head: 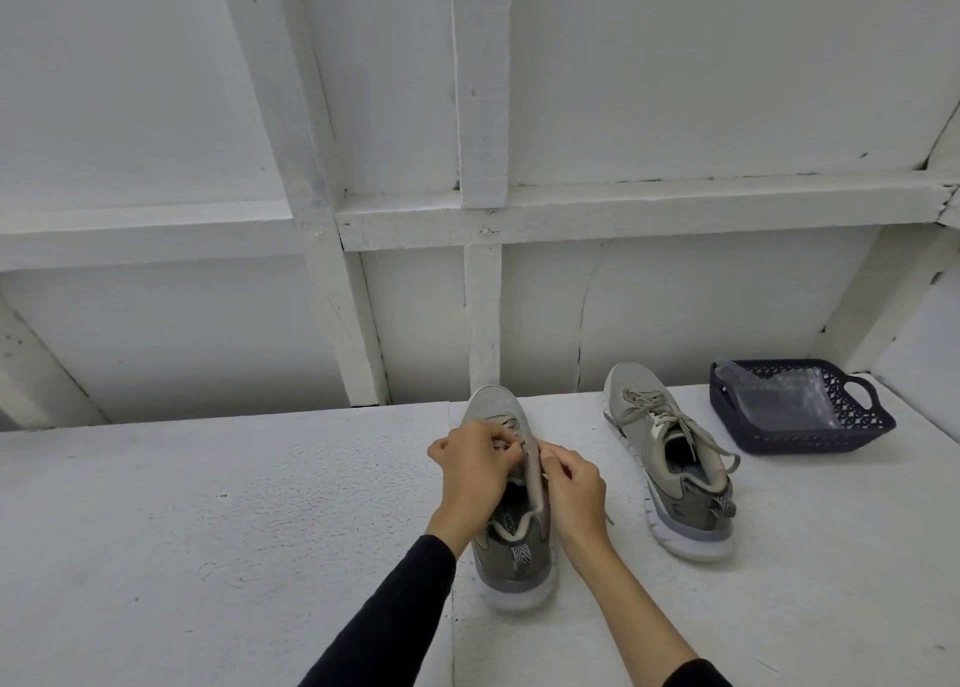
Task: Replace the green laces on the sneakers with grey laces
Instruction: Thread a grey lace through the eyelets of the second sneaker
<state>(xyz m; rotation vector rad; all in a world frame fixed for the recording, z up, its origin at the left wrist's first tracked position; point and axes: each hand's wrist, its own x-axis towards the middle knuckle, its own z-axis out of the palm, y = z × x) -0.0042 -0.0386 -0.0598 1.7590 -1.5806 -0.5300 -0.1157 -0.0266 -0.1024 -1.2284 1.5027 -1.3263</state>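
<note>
A grey sneaker stands heel toward me on the white table, toe pointing away. My left hand and my right hand are both over its eyelets, fingers pinched on a grey lace that runs down the tongue. The upper eyelets are hidden by my fingers. A second grey sneaker stands to the right, laced with a grey lace whose loose ends hang over its collar. No green lace shows in this view.
A dark blue openwork basket with a clear plastic bag inside sits at the back right of the table. A white panelled wall rises right behind the table's far edge.
</note>
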